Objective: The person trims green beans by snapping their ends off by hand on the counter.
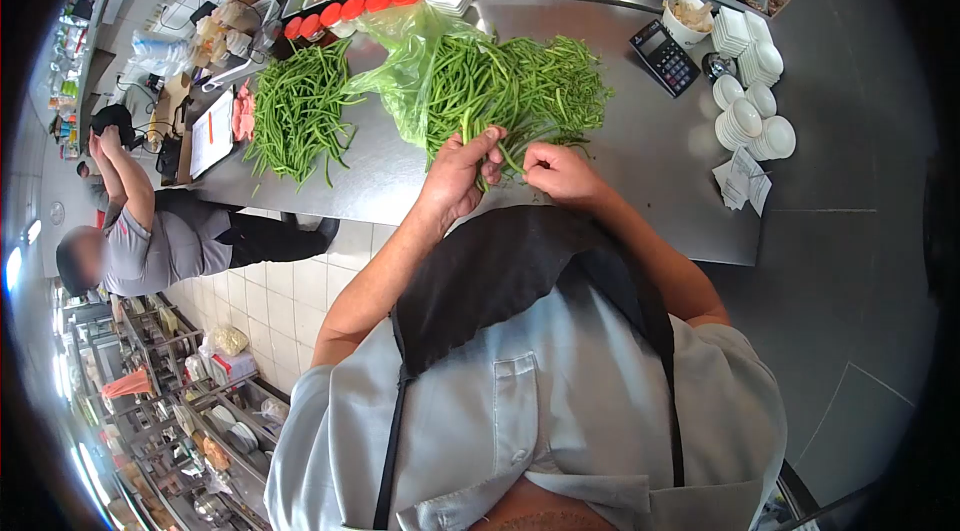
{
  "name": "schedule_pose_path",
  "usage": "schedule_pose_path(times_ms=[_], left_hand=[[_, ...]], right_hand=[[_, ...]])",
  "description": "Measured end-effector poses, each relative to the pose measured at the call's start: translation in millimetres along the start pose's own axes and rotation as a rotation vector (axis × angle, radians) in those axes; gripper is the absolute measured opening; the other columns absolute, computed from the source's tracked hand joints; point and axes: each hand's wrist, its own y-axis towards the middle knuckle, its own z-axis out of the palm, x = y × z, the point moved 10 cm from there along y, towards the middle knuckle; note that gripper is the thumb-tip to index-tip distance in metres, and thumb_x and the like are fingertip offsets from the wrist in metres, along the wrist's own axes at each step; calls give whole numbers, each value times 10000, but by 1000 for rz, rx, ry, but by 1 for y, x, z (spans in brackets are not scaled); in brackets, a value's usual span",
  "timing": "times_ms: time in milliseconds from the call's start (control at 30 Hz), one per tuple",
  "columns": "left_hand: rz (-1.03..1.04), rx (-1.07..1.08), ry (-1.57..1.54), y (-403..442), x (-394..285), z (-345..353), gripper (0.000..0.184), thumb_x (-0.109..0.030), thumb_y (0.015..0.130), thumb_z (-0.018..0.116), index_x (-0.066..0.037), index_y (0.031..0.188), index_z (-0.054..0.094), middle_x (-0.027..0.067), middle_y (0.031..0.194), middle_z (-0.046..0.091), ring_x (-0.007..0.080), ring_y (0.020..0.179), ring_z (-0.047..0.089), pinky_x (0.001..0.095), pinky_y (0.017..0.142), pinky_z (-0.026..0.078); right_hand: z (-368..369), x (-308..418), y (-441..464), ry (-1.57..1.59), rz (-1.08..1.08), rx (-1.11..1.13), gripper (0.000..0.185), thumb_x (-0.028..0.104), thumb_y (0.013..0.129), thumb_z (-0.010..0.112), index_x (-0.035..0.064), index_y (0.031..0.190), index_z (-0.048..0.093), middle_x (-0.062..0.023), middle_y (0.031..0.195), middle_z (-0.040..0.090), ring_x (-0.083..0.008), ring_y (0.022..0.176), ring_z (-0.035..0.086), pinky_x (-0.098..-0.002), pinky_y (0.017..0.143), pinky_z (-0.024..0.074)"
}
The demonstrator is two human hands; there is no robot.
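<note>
along the near side of the steel table, our left hand grips a few green beans between thumb and fingers, just before the larger bean pile. our right hand curls beside them; whether it pinches one, we cannot tell. we'd do best holding few, lightly, ends lined up. the plastic bag crowds our left; bare steel toward the calculator gives more room, but the table edge runs close to our apron.
</note>
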Motion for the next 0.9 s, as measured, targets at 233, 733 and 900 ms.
schedule_pose_path(times_ms=[233,733,900], left_hand=[[-217,82,-210,-14,21,-14,183,-188,1049,661,-23,1127,673,53,810,645,106,627,516,266,569,430],[355,-122,389,-2,-162,-112,279,-220,1050,651,-39,1263,640,65,915,643,131,742,611,303,674,529],[792,-760,1471,-2,-229,-194,708,-443,956,763,77,1383,544,206,1145,702,329,1018,685,412,898,557]], right_hand=[[25,14,-6,546,27,208,92,59,945,549,72,860,579,5,827,585,-76,667,486,-264,602,404],[-3,49,-24,93,-86,199,132,130,958,577,39,901,655,-12,871,658,-102,819,577,-300,749,478],[-42,24,-32,-204,15,-65,309,284,1002,631,15,856,672,-46,740,633,-128,706,556,-323,666,469]])
